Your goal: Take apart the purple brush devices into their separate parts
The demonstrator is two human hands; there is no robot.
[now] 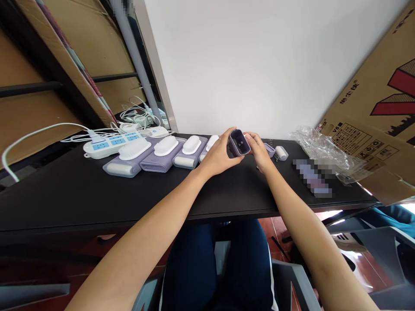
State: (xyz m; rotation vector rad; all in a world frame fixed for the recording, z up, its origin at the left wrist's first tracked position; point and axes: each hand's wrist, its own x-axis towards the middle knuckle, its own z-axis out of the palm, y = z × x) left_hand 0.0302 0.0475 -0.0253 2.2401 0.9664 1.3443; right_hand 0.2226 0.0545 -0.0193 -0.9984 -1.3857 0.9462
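Note:
A hollow purple plastic housing is held up above the black table, its open end facing me. My left hand wraps around its left side, thumb below and fingers behind. From the other side, my right hand pinches the housing's right rim, with the thumb near the opening. Left of my hands stands a row of purple cases, including a near one, each topped by a white oval piece. Just right of my right hand lie a purple part and a small white roller-like piece.
A white power strip with plugged cables lies at the table's left back. Crumpled clear plastic and a blurred flat object are at the right, near a leaning cardboard box. A white wall rises behind the table.

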